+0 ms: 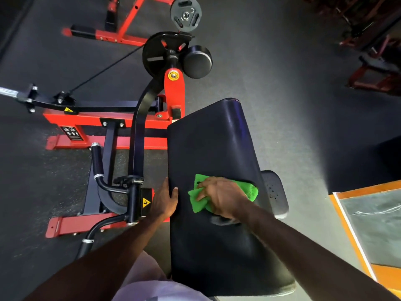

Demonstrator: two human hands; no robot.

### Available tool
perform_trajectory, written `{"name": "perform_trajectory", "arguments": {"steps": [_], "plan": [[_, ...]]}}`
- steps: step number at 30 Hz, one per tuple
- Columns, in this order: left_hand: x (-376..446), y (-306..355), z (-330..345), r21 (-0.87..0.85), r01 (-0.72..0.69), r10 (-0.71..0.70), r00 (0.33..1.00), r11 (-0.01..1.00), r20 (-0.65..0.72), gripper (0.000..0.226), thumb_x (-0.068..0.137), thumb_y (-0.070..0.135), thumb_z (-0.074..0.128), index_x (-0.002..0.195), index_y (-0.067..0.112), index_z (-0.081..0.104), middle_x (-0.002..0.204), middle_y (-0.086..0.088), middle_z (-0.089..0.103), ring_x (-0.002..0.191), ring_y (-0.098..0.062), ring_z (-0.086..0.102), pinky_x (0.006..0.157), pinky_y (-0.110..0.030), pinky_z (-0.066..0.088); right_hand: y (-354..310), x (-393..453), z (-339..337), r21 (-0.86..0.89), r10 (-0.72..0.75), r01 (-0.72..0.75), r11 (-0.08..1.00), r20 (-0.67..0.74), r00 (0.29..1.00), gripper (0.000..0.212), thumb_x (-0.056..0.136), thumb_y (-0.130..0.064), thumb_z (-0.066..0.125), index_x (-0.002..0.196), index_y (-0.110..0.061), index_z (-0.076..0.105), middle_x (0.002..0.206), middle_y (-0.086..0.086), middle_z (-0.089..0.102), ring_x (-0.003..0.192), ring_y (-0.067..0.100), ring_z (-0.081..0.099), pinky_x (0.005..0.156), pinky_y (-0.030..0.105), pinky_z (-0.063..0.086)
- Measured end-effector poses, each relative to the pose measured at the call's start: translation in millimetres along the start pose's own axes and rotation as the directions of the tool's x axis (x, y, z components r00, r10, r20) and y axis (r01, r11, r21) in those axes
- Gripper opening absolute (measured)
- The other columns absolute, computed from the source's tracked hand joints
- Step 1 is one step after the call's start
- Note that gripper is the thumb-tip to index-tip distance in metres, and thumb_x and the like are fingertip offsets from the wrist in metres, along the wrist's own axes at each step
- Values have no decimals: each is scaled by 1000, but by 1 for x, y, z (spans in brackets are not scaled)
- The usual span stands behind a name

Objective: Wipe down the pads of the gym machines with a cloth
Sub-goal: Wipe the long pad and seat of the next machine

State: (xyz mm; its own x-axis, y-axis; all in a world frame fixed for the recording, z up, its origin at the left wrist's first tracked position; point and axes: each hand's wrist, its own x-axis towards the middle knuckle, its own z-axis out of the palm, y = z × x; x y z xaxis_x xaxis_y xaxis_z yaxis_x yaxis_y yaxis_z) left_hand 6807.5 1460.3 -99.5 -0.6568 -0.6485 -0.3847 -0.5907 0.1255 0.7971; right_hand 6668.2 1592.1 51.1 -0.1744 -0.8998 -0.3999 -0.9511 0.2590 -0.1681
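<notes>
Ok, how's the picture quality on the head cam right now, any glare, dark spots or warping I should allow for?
Head view: wide-angle warping bends the machine frame and the forearms near the edges; a soft sheen streaks the black pad along its right side; top corners fall into deep shadow; the green cloth under the right hand is bright and sharp; the left hand at the pad's edge is clear.
</notes>
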Motion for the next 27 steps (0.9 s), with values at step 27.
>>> {"name": "perform_trajectory", "arguments": {"steps": [27], "plan": [[28, 97, 13, -8, -584, 584, 812, 812, 15, 53, 94, 36, 48, 139, 11, 58, 148, -8, 48, 133, -25, 48, 116, -18, 24, -8, -24, -12, 416, 711, -578, 702, -460, 532, 69, 75, -59, 64, 141, -38, 58, 155, -1, 49, 146, 24, 43, 121, 45, 33]]}}
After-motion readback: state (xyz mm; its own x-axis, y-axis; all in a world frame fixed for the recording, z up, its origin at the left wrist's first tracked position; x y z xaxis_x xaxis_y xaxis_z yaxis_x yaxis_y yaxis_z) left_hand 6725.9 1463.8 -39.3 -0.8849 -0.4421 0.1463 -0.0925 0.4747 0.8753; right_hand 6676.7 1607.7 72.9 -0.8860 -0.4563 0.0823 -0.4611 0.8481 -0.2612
